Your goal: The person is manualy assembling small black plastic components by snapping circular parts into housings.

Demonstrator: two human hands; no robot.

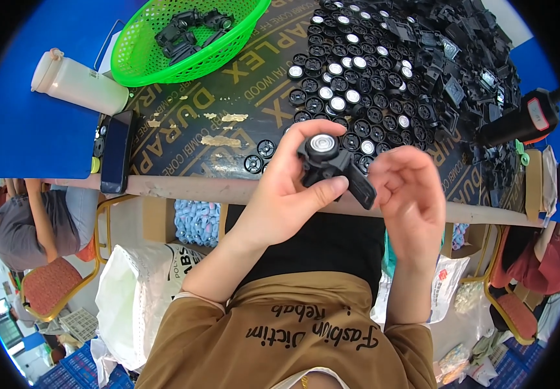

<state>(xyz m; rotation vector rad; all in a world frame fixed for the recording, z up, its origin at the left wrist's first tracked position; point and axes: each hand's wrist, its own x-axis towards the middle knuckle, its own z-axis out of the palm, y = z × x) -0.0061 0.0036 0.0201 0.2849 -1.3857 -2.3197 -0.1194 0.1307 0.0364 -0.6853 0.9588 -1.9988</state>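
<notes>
Seen from above, a person's left hand point(286, 194) grips a small black plastic part point(332, 165) with a round silver-white cap on top, thumb under it and fingers curled over its far side, held just above the near table edge point(182, 188) at the centre of the view. The right hand point(406, 188) sits just beside it at 3 o'clock, fingers loosely curled and holding nothing visible; whether its fingertips touch the part's dark lower tab is hard to tell. The part's underside is hidden by the left palm. At 1 o'clock, rows of black round pieces point(351, 97) (some capped white) run into a jumbled black heap point(462, 58) whose items blur together. A green basket point(182, 39) of black parts lies at 11 o'clock, a white bottle point(79, 81) and a dark phone point(116, 150) at 10 o'clock. A black-and-orange tool point(520, 120) lies at 2 o'clock, partly cut off by the rim.
</notes>
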